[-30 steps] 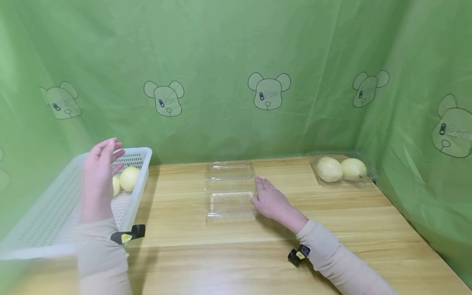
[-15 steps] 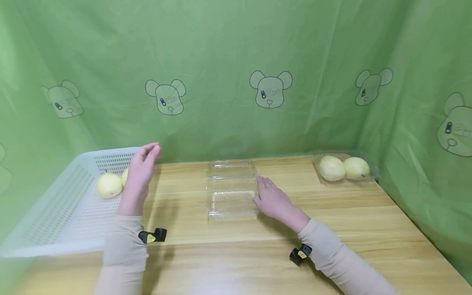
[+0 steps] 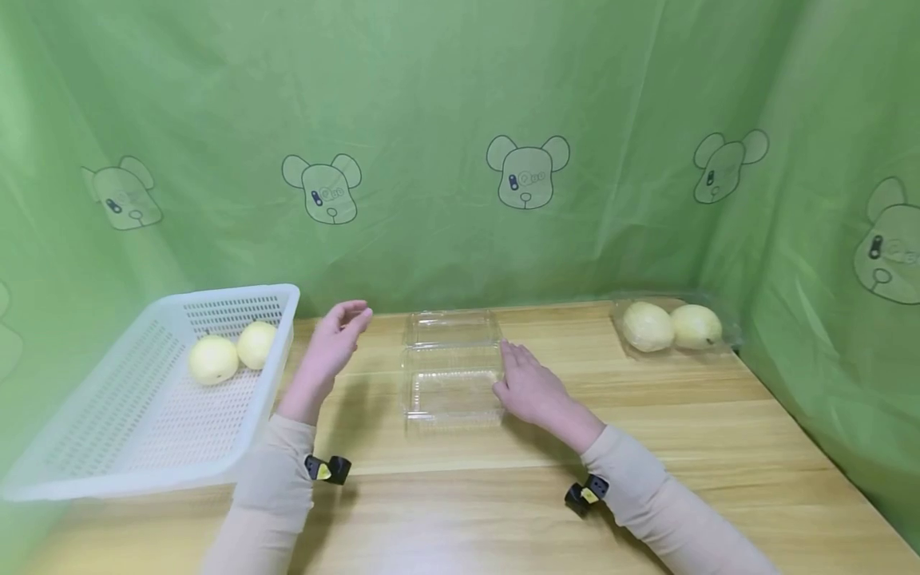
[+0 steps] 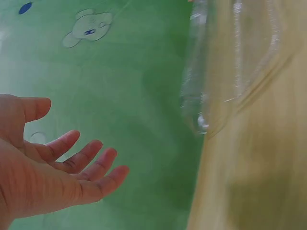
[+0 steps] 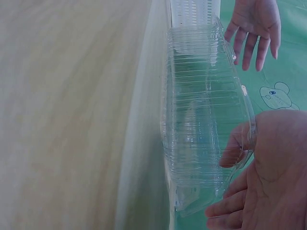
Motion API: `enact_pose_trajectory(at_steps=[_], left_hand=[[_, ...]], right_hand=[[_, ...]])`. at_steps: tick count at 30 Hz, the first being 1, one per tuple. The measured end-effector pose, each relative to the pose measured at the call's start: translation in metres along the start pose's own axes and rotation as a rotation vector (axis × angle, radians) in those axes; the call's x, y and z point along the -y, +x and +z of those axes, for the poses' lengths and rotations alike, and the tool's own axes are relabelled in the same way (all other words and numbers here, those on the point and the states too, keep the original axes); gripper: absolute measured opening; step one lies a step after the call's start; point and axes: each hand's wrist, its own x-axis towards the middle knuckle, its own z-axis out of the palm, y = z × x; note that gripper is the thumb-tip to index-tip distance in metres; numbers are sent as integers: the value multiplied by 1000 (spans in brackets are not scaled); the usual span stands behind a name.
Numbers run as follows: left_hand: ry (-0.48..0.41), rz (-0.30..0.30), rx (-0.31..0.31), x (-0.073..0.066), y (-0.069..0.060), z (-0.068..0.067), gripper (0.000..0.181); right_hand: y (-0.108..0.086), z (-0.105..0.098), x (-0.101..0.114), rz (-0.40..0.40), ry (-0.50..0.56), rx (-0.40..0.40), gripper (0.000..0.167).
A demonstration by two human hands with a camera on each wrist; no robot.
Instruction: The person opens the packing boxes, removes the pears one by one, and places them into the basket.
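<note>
A clear plastic clamshell box (image 3: 454, 391) stands with its lid raised in the middle of the wooden table. My right hand (image 3: 533, 390) grips its right edge; in the right wrist view the thumb (image 5: 235, 146) shows through the clear wall, the other fingers just beyond the rim. My left hand (image 3: 336, 339) is in the air between the box and a white basket (image 3: 276, 359), holding nothing. In the left wrist view its fingers (image 4: 98, 167) are spread and slightly bent. Two pale yellow pears (image 3: 213, 359) lie in the basket.
At the back right sits another clear box (image 3: 729, 331) holding two wrapped pears (image 3: 648, 326). A green curtain (image 3: 424, 239) printed with bear heads hangs behind and beside the table (image 3: 575, 519).
My left hand has moved from above the basket to the right, over its rim toward the box. My right hand has stayed at the box's edge.
</note>
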Motion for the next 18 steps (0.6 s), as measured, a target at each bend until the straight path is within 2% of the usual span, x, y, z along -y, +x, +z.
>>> enact_pose_trajectory(at_steps=[7, 14, 18], left_hand=[[86, 12, 100, 12, 0, 20, 52], [295, 36, 326, 24, -5, 34, 70], [370, 42, 433, 29, -9, 38, 80]], right_hand=[[0, -1, 0, 1, 0, 4, 70], [0, 0, -1, 1, 5, 8, 70], [0, -1, -1, 0, 3, 4, 70]])
